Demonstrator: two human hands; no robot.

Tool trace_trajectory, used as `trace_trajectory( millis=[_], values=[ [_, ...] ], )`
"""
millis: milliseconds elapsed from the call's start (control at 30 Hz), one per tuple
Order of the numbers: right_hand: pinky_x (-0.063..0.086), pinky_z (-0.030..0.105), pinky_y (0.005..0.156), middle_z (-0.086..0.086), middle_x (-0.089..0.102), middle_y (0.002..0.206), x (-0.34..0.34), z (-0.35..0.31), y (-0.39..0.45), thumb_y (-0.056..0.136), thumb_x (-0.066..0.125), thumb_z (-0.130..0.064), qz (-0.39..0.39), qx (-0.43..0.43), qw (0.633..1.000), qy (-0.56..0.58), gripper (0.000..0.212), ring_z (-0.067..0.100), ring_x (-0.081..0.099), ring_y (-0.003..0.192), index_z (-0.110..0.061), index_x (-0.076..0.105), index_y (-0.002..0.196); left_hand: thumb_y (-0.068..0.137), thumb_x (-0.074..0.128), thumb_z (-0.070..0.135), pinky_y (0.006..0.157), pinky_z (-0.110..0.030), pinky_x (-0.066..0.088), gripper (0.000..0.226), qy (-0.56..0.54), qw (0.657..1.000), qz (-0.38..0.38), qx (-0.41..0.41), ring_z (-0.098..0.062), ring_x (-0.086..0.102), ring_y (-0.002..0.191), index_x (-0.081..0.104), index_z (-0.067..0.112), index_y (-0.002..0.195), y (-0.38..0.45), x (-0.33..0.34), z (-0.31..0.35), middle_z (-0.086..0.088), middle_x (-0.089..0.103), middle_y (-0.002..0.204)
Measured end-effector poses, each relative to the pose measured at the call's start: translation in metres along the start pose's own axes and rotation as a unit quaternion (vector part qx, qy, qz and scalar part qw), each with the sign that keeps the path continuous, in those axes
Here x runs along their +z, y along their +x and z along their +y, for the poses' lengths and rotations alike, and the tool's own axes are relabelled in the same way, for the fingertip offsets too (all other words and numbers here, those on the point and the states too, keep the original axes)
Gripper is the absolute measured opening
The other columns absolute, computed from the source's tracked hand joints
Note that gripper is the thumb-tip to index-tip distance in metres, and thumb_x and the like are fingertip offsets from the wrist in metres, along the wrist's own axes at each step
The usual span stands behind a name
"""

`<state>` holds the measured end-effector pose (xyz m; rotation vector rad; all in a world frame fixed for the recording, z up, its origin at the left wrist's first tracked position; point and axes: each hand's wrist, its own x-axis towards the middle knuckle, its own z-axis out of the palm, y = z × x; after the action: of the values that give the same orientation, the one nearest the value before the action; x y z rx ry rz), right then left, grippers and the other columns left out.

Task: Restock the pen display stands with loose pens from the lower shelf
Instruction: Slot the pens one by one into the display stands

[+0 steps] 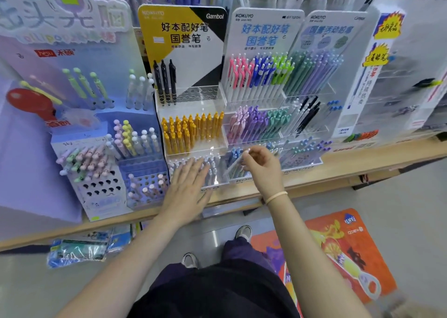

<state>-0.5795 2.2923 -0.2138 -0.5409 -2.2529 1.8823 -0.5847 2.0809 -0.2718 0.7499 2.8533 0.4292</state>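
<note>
At the shelf's [338, 159] front edge, the left hand [187, 187] lies flat, fingers straight, steadying the clear stand [193, 148], while the right hand [262, 164] pinches a pale pen [233, 165], apparently to slot it into the neighbouring stand's lowest row.

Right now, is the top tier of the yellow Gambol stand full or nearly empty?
Nearly empty: the top tier holds only three black pens at its left end, and the empty holes beside them show.

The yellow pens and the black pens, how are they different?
The yellow pens are many and fill their tier; the black pens are only three, with empty holes beside them. The yellow pens sit one tier lower than the black pens. Both stand upright in the same clear stand.
</note>
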Motion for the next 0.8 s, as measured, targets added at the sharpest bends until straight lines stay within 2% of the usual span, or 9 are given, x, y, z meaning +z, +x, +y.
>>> trace_trajectory(
  millis=[67,167,267,367,500,700,800],
  values=[
    [0.056,0.038,0.077,0.013,0.068,0.086,0.004,0.006,-0.002,0.092,0.066,-0.009,0.005,-0.022,0.999,-0.031,0.015,0.029,0.066,0.085,-0.023,0.063,0.091,0.095,0.007,0.061,0.120,-0.038,-0.021,0.075,0.045,0.999,-0.009,0.011,-0.019,-0.021,0.152,-0.002,0.023,0.160,-0.001,0.007,-0.005,0.000,-0.011,0.166],
    [0.054,0.024,0.078,0.000,0.067,0.086,0.011,0.014,0.000,0.091,0.068,-0.009,-0.008,-0.037,0.997,-0.070,0.014,0.009,0.065,0.084,-0.022,0.061,0.092,0.099,0.017,0.057,0.123,-0.041,-0.012,0.072,0.061,0.998,-0.002,0.020,-0.021,-0.012,0.154,0.006,0.021,0.161,0.000,0.014,-0.011,-0.002,-0.001,0.168],
    [0.055,0.027,0.082,0.001,0.070,0.088,0.020,0.024,0.005,0.092,0.068,-0.013,-0.028,-0.040,0.992,-0.118,0.007,0.011,0.067,0.085,-0.017,0.064,0.096,0.099,0.020,0.056,0.124,-0.043,-0.004,0.071,0.069,0.997,0.008,0.030,-0.022,-0.003,0.155,0.009,0.022,0.160,0.000,0.018,-0.014,-0.003,0.005,0.168],
    [0.053,0.022,0.081,-0.004,0.069,0.084,0.026,0.024,0.009,0.091,0.069,-0.012,-0.028,-0.057,0.985,-0.158,0.008,0.001,0.063,0.078,-0.012,0.068,0.099,0.101,0.025,0.054,0.124,-0.044,0.001,0.070,0.073,0.997,0.014,0.035,-0.023,0.003,0.156,0.011,0.021,0.161,0.000,0.021,-0.018,-0.004,0.010,0.167],
    [0.053,0.022,0.081,0.004,0.073,0.089,0.031,0.018,0.016,0.090,0.070,-0.010,-0.027,-0.096,0.973,-0.209,0.012,0.012,0.065,0.082,-0.007,0.073,0.101,0.101,0.026,0.053,0.124,-0.043,0.001,0.069,0.070,0.997,0.018,0.033,-0.022,0.003,0.155,0.009,0.021,0.160,0.000,0.022,-0.019,-0.004,0.009,0.167],
    [0.054,0.024,0.081,0.001,0.071,0.086,0.033,0.020,0.017,0.091,0.069,-0.010,-0.046,-0.101,0.965,-0.239,0.011,0.011,0.064,0.080,-0.009,0.073,0.101,0.101,0.023,0.054,0.124,-0.041,-0.004,0.069,0.060,0.997,0.026,0.034,-0.020,-0.002,0.155,0.004,0.023,0.159,-0.001,0.023,-0.019,-0.003,0.007,0.168],
    [0.053,0.021,0.080,-0.001,0.070,0.085,0.031,0.017,0.016,0.091,0.069,-0.011,-0.037,-0.098,0.969,-0.222,0.011,0.011,0.066,0.081,-0.009,0.073,0.101,0.099,0.022,0.054,0.124,-0.041,-0.006,0.072,0.058,0.997,0.057,0.005,-0.021,0.001,0.155,0.009,0.019,0.160,-0.003,0.019,-0.020,-0.003,0.007,0.167]
  ],
)
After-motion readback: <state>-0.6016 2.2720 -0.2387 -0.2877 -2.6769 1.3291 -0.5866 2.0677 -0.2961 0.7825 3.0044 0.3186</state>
